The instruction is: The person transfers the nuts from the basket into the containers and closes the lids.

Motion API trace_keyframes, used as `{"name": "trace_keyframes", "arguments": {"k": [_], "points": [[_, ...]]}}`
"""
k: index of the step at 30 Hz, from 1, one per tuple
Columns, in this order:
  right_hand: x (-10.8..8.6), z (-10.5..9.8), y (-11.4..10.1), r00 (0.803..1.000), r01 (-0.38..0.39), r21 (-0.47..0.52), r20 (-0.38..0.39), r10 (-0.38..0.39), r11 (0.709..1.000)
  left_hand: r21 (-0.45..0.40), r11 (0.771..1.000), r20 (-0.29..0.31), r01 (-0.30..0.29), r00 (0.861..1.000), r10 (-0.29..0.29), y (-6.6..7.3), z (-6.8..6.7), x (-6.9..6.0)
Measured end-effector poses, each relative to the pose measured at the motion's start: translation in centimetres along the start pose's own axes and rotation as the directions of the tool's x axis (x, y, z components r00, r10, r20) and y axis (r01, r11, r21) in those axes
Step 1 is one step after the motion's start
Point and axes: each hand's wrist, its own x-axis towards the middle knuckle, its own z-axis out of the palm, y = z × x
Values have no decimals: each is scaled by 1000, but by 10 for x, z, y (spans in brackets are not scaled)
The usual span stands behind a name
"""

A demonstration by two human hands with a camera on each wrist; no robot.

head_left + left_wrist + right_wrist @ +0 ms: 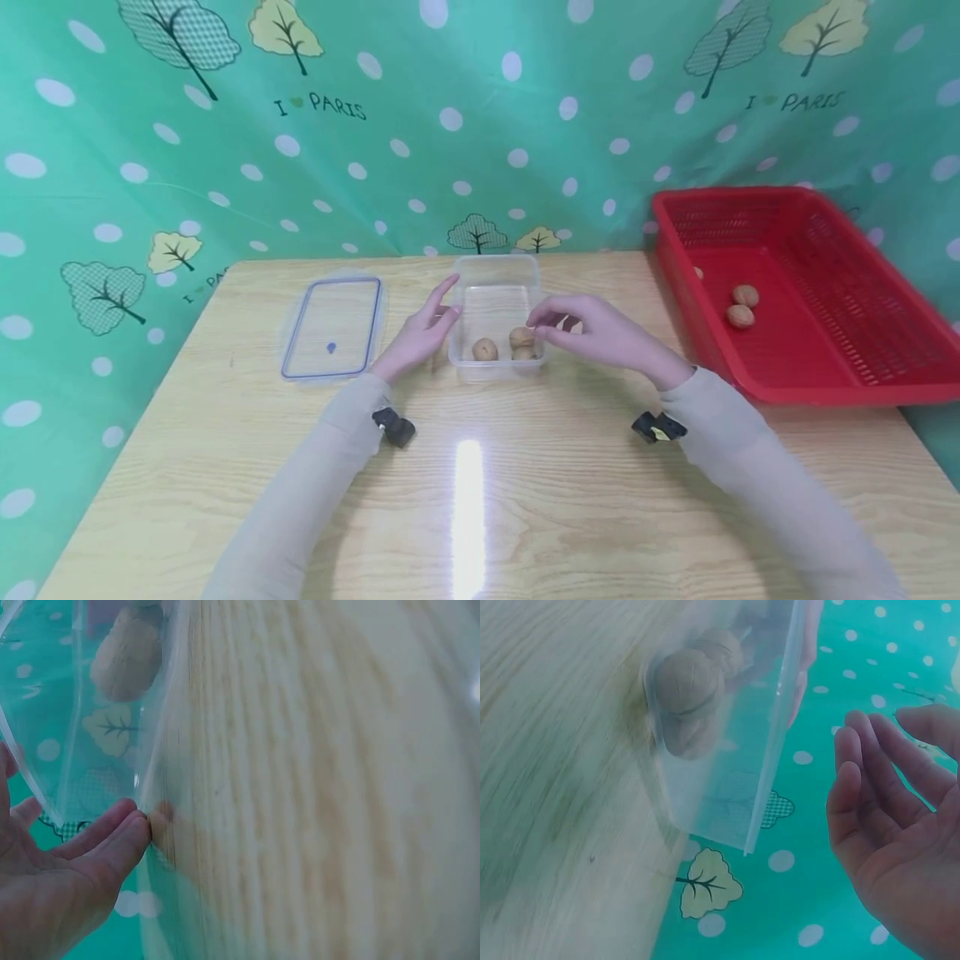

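A clear plastic container (pixel 495 367) stands on the table with three walnuts at its near end: one walnut (pixel 484 349) at the left, two close together (pixel 522 337) at the right. The left hand (pixel 420 337) is at the container's left wall, thumb and fingers spread; in the left wrist view this hand (pixel 75 870) has its fingertips at the wall. Over the right rim is the right hand (pixel 592 329), its fingers bent loosely. The right wrist view shows that hand (pixel 900 802) holding nothing, beside the container (pixel 727 802) with walnuts (pixel 686 682) seen through its wall.
A clear lid (pixel 333 325) with a blue seal lies to the left of the container. At the right stands a red basket (pixel 795 333) holding a few walnuts (pixel 740 316). Behind the wooden table (pixel 570 500) hangs a green patterned cloth (pixel 480 125).
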Motion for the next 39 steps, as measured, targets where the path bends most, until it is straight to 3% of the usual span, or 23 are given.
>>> {"name": "trace_keyframes", "arguments": {"k": [17,25,33,39], "points": [[-39,-25,-16,999,49,-65,17,-48,997,1,1000,16,-7,1000,6,4,1,1],[-50,-41,-20,995,23,-103,-91,-32,994,12,1000,4,-9,1000,9,3,1,0],[-61,-57,-19,980,-4,-46,-196,-6,999,18,1000,-1,-10,1000,10,3,1,-1],[-71,-73,-21,966,-60,-61,-255,42,996,23,1000,-11,-13,1000,13,3,2,0]]}}
